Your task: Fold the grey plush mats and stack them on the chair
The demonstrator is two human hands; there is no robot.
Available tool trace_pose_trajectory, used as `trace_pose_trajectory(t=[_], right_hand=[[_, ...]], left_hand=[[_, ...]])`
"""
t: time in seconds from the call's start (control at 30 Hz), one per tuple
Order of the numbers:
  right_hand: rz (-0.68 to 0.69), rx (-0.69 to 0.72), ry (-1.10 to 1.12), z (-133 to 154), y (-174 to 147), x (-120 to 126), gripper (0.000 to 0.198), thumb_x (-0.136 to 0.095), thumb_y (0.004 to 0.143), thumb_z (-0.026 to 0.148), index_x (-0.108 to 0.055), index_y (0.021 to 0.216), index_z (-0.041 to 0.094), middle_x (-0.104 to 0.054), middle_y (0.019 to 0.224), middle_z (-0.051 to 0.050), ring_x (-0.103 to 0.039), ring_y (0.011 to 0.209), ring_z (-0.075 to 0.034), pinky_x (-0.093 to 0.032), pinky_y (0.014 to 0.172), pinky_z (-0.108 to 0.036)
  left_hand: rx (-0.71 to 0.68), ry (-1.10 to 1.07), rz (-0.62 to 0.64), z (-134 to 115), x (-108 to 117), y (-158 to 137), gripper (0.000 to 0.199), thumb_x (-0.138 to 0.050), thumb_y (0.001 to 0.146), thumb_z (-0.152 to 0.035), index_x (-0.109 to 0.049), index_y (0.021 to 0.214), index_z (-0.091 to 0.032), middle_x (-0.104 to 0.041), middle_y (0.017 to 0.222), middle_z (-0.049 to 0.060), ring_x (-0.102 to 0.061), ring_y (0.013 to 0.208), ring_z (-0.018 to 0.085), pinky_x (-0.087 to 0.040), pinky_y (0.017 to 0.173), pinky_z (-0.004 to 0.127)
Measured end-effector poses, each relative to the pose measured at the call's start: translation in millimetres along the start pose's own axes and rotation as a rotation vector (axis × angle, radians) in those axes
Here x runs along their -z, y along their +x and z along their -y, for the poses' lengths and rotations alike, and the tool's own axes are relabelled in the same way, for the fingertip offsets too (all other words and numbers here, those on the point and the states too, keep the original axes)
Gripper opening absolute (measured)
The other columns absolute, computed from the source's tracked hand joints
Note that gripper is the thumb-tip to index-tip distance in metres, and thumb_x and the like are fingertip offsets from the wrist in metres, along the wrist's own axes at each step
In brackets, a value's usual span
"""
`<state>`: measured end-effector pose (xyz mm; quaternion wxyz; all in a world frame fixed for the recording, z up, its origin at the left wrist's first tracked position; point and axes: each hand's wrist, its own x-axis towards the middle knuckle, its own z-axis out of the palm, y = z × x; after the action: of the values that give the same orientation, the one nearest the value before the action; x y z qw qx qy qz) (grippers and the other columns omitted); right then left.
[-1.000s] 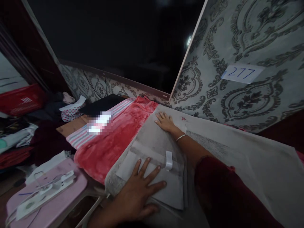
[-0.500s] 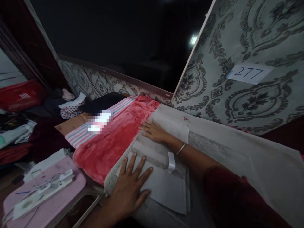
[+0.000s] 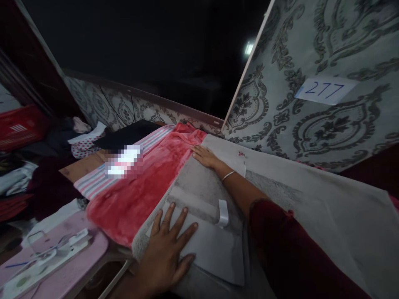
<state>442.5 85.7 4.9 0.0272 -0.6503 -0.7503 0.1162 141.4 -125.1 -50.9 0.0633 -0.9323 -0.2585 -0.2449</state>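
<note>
My left hand [image 3: 168,249] lies palm down with spread fingers on the near left part of a folded grey cloth [image 3: 196,182]. Farther back, my right hand [image 3: 204,157] rests flat with fingers stretched out, at the cloth's far edge beside a red plush blanket [image 3: 134,199]. A white tab [image 3: 222,214] sticks up from the folded cloth between my arms. Whether the cloth is a garment I cannot tell. It lies on a larger pale grey sheet [image 3: 299,216].
A pink stool [image 3: 77,257] with a white power strip [image 3: 46,261] stands at left. Clothes [image 3: 18,178] and a red bag [image 3: 21,128] lie behind it. A dark screen [image 3: 140,50] hangs above the blanket. A paper marked 277 [image 3: 326,90] is on the patterned wall.
My right hand has slid away from me along the cloth toward its far edge. My left hand stays nearly in place on the cloth. The view has shifted slightly.
</note>
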Motion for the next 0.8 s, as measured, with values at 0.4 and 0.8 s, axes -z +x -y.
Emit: trace_pose_trajectory(t=[0.4, 0.8], right_hand=[[-0.105, 0.005, -0.007, -21, -168, -5, 0.063, -0.025, 0.106, 0.058, -0.030, 0.163, 0.032, -0.014, 0.173, -0.005, -0.013, 0.158, -0.031, -0.022, 0.123, -0.058], [-0.109, -0.079, -0.010, -3, -222, -17, 0.059, -0.026, 0.107, 0.051, -0.030, 0.163, 0.031, -0.015, 0.172, -0.003, -0.009, 0.158, -0.032, -0.019, 0.124, -0.060]], left_hand=[[0.041, -0.079, -0.004, 0, -3, 6, 0.056, -0.061, 0.092, -0.039, -0.056, 0.147, -0.031, -0.043, 0.162, 0.008, -0.020, 0.155, 0.042, -0.018, 0.122, 0.065], [-0.195, -0.195, 0.166, -99, 5, 45, 0.060, -0.053, 0.099, -0.043, -0.047, 0.151, -0.015, -0.045, 0.160, 0.017, -0.034, 0.152, 0.032, -0.019, 0.126, 0.059]])
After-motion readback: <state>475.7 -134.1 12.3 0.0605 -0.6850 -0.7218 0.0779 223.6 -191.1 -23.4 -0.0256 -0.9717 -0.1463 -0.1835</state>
